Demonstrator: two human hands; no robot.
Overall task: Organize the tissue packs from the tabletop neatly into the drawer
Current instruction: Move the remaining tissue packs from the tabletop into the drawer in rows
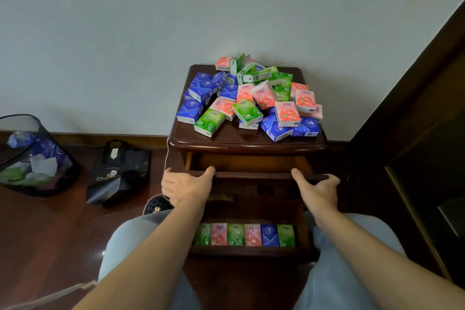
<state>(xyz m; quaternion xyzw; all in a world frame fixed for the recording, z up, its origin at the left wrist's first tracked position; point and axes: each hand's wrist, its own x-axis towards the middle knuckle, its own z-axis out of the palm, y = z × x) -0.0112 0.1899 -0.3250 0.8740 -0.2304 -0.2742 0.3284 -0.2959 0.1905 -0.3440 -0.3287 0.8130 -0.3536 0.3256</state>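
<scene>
A heap of blue, green and pink tissue packs (249, 98) covers the top of a dark wooden nightstand (226, 139). Its top drawer (251, 174) is partly pulled out and looks empty inside. My left hand (187, 185) grips the left end of the drawer front, thumb over the edge. My right hand (318, 187) grips the right end the same way. Below, the lower drawer (249, 251) stands open with a row of several packs (245, 234) upright side by side along its front.
A mesh waste bin (32, 156) with rubbish stands on the wooden floor at left. A black shopping bag (118, 173) lies beside the nightstand, with a white cable (166, 158) down its side. Dark furniture (427, 146) rises at right. My knees flank the lower drawer.
</scene>
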